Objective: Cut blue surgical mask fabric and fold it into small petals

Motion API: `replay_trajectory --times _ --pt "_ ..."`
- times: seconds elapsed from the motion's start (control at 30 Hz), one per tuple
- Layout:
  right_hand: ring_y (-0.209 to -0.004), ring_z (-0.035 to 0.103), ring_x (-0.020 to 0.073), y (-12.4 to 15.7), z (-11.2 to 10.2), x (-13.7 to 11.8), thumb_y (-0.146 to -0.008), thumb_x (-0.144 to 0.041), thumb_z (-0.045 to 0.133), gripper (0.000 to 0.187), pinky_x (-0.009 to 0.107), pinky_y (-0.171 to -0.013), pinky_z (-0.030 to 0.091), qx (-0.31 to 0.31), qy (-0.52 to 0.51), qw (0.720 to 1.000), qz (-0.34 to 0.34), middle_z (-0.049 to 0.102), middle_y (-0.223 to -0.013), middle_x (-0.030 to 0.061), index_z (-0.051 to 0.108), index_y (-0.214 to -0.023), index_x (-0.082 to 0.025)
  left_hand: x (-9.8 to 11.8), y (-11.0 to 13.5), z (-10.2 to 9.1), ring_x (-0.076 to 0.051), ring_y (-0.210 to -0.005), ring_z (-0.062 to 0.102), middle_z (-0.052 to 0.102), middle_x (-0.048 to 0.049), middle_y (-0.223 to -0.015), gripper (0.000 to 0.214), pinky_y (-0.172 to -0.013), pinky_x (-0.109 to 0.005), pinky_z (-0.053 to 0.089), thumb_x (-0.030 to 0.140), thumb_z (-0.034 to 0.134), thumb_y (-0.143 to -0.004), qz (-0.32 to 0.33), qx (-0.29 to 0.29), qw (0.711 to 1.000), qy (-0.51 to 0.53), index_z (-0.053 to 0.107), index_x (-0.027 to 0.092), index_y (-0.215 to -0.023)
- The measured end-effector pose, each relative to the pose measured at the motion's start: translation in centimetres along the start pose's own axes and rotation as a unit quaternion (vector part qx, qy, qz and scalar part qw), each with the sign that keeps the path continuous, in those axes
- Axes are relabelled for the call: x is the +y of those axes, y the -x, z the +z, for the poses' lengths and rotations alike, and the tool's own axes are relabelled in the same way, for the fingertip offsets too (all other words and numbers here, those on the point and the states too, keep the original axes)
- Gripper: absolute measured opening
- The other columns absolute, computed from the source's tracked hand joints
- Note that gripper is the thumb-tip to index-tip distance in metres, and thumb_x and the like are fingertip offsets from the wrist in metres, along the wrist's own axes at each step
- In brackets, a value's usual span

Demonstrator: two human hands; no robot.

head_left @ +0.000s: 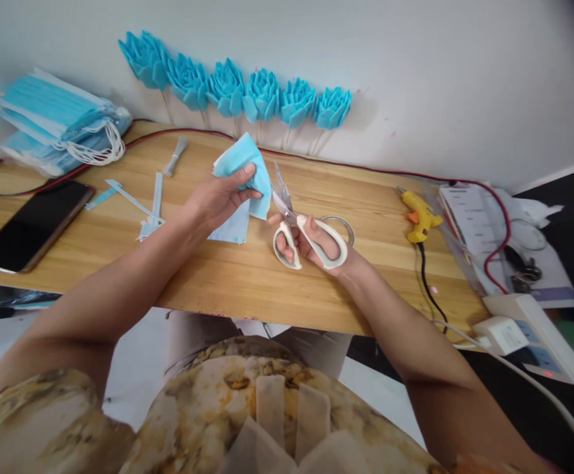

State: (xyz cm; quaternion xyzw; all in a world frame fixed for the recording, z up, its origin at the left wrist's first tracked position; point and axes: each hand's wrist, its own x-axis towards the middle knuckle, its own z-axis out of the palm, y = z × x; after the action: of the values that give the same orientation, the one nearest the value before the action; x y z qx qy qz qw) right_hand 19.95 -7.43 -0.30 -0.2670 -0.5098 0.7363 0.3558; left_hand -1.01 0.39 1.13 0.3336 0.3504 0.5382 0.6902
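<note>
My left hand is closed on a folded piece of light blue mask fabric, held just above the wooden table. My right hand grips white-handled scissors, fingers through the loops, blades parted and pointing up beside the fabric's right edge. A flat blue fabric piece lies on the table under the left hand.
Blue cut strips lie left of my hands. A dark phone and a stack of face masks sit far left. Several blue fabric roses lean on the wall. A yellow glue gun, tape ring and power strip lie right.
</note>
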Motion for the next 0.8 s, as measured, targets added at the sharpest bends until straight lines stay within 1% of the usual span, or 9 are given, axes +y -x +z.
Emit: replay_trajectory --times 0.27,0.43,0.5,0.6,0.7,0.8 --pt "-0.063 0.056 0.0112 -0.03 -0.24 0.09 -0.088 -0.074 0.064 0.065 0.027 -0.054 0.045 0.010 0.008 1.000 -0.004 0.066 -0.085 0.0034 0.064 -0.119 -0.016 -0.46 0.39 0.34 -0.010 -0.068 0.071 0.072 0.0017 -0.075 0.017 -0.067 -0.022 0.062 0.017 0.086 -0.081 -0.014 -0.019 1.000 0.007 0.069 0.013 -0.081" --pt "-0.063 0.055 0.0110 0.03 -0.25 -0.04 -0.089 -0.072 0.064 0.063 0.027 -0.054 0.046 0.009 0.010 1.000 -0.010 0.066 -0.084 0.0032 0.064 -0.120 -0.016 0.05 0.52 0.52 -0.010 -0.069 0.071 0.073 0.0011 -0.075 0.010 -0.066 -0.020 0.062 0.012 0.080 -0.086 -0.015 0.006 1.000 0.015 0.071 0.014 -0.082" --pt "-0.063 0.055 0.0112 0.07 -0.23 -0.09 -0.089 -0.072 0.064 0.064 0.027 -0.054 0.046 0.007 0.012 1.000 -0.012 0.065 -0.084 0.0032 0.064 -0.120 -0.016 0.26 0.56 0.56 -0.010 -0.068 0.070 0.073 0.0014 -0.074 0.011 -0.064 -0.019 0.062 0.009 0.075 -0.090 -0.014 0.018 0.999 0.023 0.071 0.014 -0.081" --pt "-0.064 0.056 0.0114 0.09 -0.26 -0.11 -0.088 -0.072 0.065 0.065 0.026 -0.053 0.045 0.011 0.013 1.000 -0.007 0.065 -0.087 0.0041 0.065 -0.119 -0.015 0.33 0.56 0.55 -0.010 -0.067 0.070 0.073 0.0012 -0.073 0.014 -0.061 -0.020 0.063 0.008 0.071 -0.093 -0.015 0.018 0.999 0.034 0.072 0.013 -0.080" --pt "-0.064 0.056 0.0116 0.06 -0.36 -0.03 -0.089 -0.072 0.064 0.065 0.026 -0.053 0.045 0.014 0.013 1.000 -0.009 0.065 -0.087 0.0040 0.064 -0.120 -0.016 0.07 0.55 0.46 -0.010 -0.066 0.070 0.073 0.0007 -0.074 0.011 -0.062 -0.022 0.064 0.009 0.072 -0.092 -0.019 0.006 0.999 0.035 0.072 0.012 -0.082" --pt "-0.065 0.056 0.0118 0.03 -0.46 0.07 -0.091 -0.072 0.062 0.063 0.026 -0.054 0.046 0.012 0.018 1.000 -0.015 0.065 -0.086 0.0037 0.063 -0.122 -0.017 -0.32 0.57 0.37 -0.010 -0.065 0.070 0.073 0.0005 -0.073 0.010 -0.064 -0.021 0.063 0.014 0.079 -0.088 -0.034 -0.008 0.999 0.024 0.071 0.012 -0.082"
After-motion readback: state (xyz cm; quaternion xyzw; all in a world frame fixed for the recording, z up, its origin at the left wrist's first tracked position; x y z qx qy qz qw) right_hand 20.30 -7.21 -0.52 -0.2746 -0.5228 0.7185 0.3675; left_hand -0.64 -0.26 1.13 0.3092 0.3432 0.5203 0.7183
